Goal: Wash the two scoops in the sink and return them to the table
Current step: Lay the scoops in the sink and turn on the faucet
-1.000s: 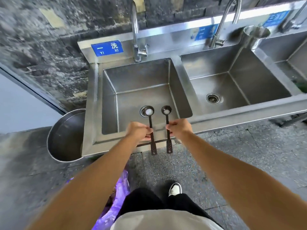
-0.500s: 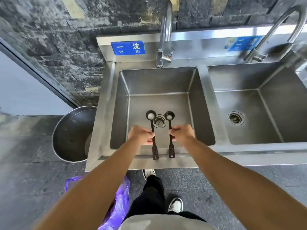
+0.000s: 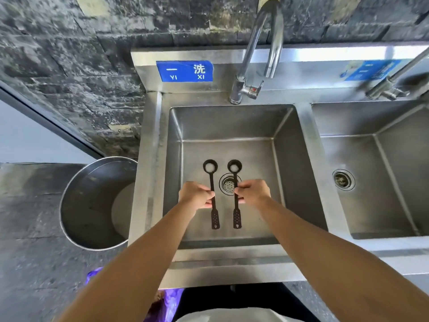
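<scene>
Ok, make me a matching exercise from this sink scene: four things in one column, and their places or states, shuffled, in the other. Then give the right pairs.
Column A
1. left scoop
2. right scoop
3. faucet
4. metal bucket

Column B
a. on the floor, left of the sink
b. handle crosses in front of the drain
c. pinched in the left hand
d. spout arches over the basin, no water seen running

Pairs: 1-c, 2-b, 3-d, 4-a
</scene>
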Tool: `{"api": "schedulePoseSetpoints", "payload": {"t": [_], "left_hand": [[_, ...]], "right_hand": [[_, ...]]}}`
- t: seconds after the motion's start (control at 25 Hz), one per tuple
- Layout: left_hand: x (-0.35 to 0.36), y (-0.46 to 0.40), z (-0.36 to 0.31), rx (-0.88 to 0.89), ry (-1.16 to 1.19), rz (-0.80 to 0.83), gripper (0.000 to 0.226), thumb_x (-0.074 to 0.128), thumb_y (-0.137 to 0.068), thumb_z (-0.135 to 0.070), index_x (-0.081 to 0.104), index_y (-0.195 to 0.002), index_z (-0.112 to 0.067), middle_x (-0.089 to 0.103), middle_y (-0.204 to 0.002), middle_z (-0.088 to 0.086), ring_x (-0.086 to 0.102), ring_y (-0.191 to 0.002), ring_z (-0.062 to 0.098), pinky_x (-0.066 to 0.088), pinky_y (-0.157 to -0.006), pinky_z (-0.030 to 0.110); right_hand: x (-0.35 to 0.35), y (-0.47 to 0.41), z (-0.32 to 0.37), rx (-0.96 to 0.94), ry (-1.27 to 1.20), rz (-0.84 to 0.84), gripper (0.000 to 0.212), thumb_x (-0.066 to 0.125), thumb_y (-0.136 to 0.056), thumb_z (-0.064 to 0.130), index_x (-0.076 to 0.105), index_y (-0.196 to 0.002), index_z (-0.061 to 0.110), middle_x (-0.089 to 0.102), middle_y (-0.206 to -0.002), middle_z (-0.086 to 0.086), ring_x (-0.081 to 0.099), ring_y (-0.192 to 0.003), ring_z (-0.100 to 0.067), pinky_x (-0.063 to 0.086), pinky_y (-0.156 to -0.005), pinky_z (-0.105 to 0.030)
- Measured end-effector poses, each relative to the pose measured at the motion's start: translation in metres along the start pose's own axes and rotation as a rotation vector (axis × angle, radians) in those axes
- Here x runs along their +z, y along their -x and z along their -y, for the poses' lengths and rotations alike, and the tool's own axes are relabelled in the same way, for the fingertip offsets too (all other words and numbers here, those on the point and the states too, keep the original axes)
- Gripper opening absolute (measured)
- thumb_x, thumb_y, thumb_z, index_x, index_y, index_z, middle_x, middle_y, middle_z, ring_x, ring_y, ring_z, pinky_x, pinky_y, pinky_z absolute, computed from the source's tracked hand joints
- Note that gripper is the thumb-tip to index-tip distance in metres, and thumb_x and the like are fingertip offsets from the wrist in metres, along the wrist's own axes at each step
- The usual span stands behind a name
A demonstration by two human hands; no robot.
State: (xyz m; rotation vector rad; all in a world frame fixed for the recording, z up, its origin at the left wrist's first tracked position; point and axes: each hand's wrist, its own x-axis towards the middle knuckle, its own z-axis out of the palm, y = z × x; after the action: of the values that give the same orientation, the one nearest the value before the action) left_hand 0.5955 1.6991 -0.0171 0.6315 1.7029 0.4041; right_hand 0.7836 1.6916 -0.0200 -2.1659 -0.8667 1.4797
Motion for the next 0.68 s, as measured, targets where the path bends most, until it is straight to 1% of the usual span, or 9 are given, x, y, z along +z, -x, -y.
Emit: {"api": "schedulePoseSetpoints", "payload": {"t": [0.08, 0.16, 0.24, 0.32, 0.44, 0.52, 0.56, 0.6, 0.68], "left_hand": [[-0.002, -0.014, -0.003, -0.024, -0.001, -0.009, 0.009, 0.077, -0.082, 0.005, 0.074, -0.090, 0.001, 0.074, -0.081, 0.016, 0.075, -0.072, 0.027, 0.063, -0.057, 0.035], [-0.004, -0.028, -0.005, -0.050, 0.013, -0.029, 0.007, 0.076, -0.083, 0.006, 0.074, -0.087, 0.001, 0.073, -0.078, 0.015, 0.075, -0.069, 0.026, 0.062, -0.055, 0.033], [-0.005, -0.042, -0.007, -0.052, 0.000, -0.058, 0.008, 0.078, -0.082, 0.004, 0.075, -0.089, -0.001, 0.073, -0.073, 0.011, 0.075, -0.066, 0.022, 0.061, -0.053, 0.030], [-0.004, -0.061, -0.009, -0.053, -0.004, -0.101, 0.010, 0.079, -0.081, 0.003, 0.076, -0.090, -0.002, 0.073, -0.071, 0.009, 0.076, -0.065, 0.019, 0.062, -0.053, 0.029], [-0.001, -0.098, -0.014, -0.071, 0.019, -0.128, 0.011, 0.077, -0.083, 0.002, 0.076, -0.093, -0.002, 0.073, -0.071, 0.009, 0.075, -0.065, 0.019, 0.062, -0.053, 0.027], [0.000, -0.121, -0.014, -0.054, 0.046, -0.158, 0.011, 0.075, -0.085, 0.001, 0.076, -0.096, -0.002, 0.072, -0.071, 0.006, 0.074, -0.065, 0.017, 0.061, -0.052, 0.023], [0.000, -0.134, -0.012, -0.029, 0.051, -0.174, 0.012, 0.075, -0.085, 0.000, 0.077, -0.097, -0.003, 0.072, -0.070, 0.004, 0.074, -0.064, 0.015, 0.060, -0.052, 0.022], [0.000, -0.146, -0.010, -0.016, 0.047, -0.196, 0.013, 0.075, -0.085, -0.001, 0.077, -0.098, -0.005, 0.072, -0.070, 0.001, 0.073, -0.063, 0.014, 0.060, -0.053, 0.021], [-0.001, -0.175, -0.003, 0.009, 0.051, -0.232, 0.015, 0.074, -0.086, -0.001, 0.077, -0.100, -0.005, 0.072, -0.069, -0.002, 0.072, -0.063, 0.014, 0.061, -0.054, 0.021]], "right_hand": [[0.008, -0.014, 0.007, 0.023, 0.004, 0.021, 0.024, 0.080, -0.080, -0.001, 0.077, -0.102, 0.006, 0.077, -0.081, -0.005, 0.077, -0.065, -0.014, 0.064, -0.057, -0.028], [0.015, -0.030, 0.012, 0.035, -0.004, 0.039, 0.021, 0.080, -0.079, -0.002, 0.077, -0.099, 0.005, 0.076, -0.077, -0.003, 0.077, -0.066, -0.016, 0.065, -0.062, -0.033], [0.022, -0.046, 0.016, 0.041, -0.010, 0.065, 0.020, 0.080, -0.080, -0.003, 0.077, -0.098, 0.005, 0.076, -0.079, -0.006, 0.077, -0.071, -0.021, 0.066, -0.068, -0.039], [0.031, -0.066, 0.017, 0.044, 0.006, 0.088, 0.020, 0.079, -0.081, -0.003, 0.077, -0.099, 0.005, 0.077, -0.083, -0.010, 0.078, -0.075, -0.024, 0.065, -0.070, -0.041], [0.046, -0.101, 0.017, 0.061, 0.048, 0.128, 0.017, 0.077, -0.082, -0.001, 0.078, -0.097, 0.008, 0.078, -0.087, -0.012, 0.078, -0.078, -0.025, 0.066, -0.072, -0.039], [0.058, -0.126, 0.017, 0.047, 0.084, 0.148, 0.014, 0.075, -0.084, 0.000, 0.079, -0.086, 0.013, 0.078, -0.085, -0.011, 0.078, -0.077, -0.024, 0.065, -0.073, -0.037], [0.063, -0.138, 0.018, 0.045, 0.089, 0.151, 0.017, 0.074, -0.085, 0.000, 0.078, -0.082, 0.016, 0.078, -0.084, -0.010, 0.078, -0.076, -0.024, 0.065, -0.072, -0.035], [0.071, -0.150, 0.018, 0.050, 0.087, 0.157, 0.017, 0.073, -0.086, -0.001, 0.077, -0.082, 0.016, 0.078, -0.082, -0.009, 0.078, -0.075, -0.023, 0.065, -0.069, -0.032], [0.086, -0.176, 0.020, 0.049, 0.071, 0.171, 0.015, 0.072, -0.087, -0.003, 0.077, -0.089, 0.011, 0.076, -0.078, -0.005, 0.077, -0.073, -0.021, 0.064, -0.062, -0.027]]}}
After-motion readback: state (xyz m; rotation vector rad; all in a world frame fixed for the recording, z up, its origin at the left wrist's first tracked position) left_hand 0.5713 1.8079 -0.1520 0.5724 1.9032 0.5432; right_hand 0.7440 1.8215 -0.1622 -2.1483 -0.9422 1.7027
